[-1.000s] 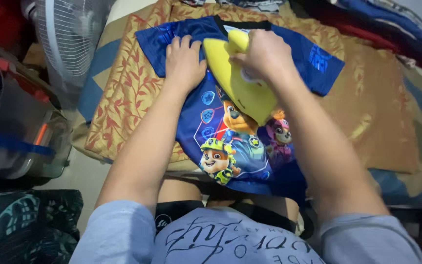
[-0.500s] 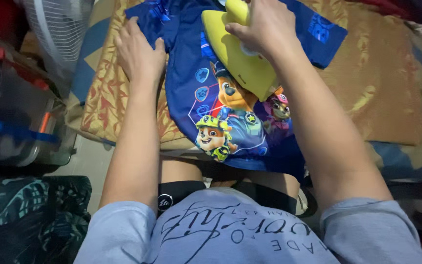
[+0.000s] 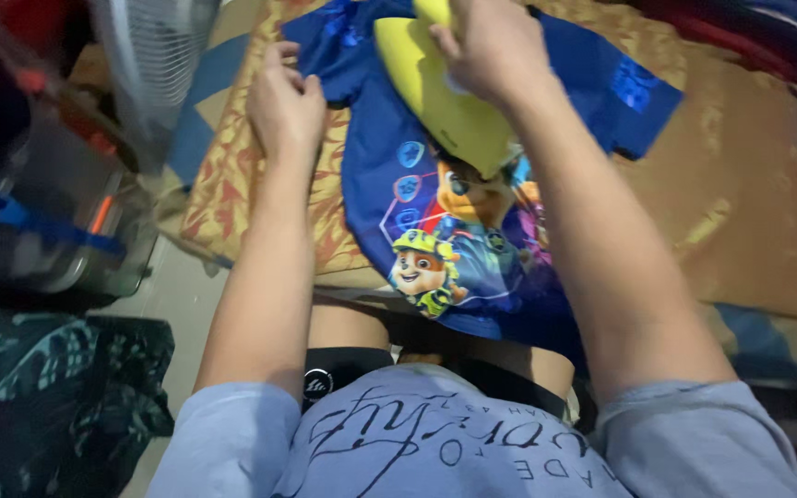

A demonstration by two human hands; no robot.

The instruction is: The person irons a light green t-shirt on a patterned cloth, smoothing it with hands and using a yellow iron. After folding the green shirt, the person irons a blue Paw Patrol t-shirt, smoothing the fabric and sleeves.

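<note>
One blue cartoon-print shirt (image 3: pixel 435 212), flat under hands.

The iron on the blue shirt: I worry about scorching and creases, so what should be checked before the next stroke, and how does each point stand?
1. Right hand holds the yellow iron: ok.
2. Left hand pins the blue shirt at its sleeve, apart from the iron: ok.
3. Shirt lies on the patterned cloth: ok.
4. Iron's nose over the cartoon print: not ok.
5. Iron's heat and cord: cannot tell.
</note>
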